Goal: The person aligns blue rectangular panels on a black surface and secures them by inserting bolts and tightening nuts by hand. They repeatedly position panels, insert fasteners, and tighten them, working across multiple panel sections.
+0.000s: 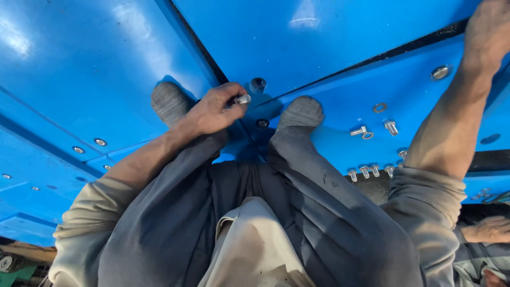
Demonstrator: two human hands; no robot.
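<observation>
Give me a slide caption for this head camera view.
Left hand holds a bolt near a hole in the blue panel; right hand rests on it.

Silver bolt [243, 99], pinched at fingertips, just beside a blue-panel hole.

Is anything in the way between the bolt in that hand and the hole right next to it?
Nothing visible. The left hand holds the bolt just beside the open hole in the blue panel, with only bare panel between them.

Left hand [215, 110] reaches forward, grip pinched; right hand [489, 32] braced outstretched.
</observation>
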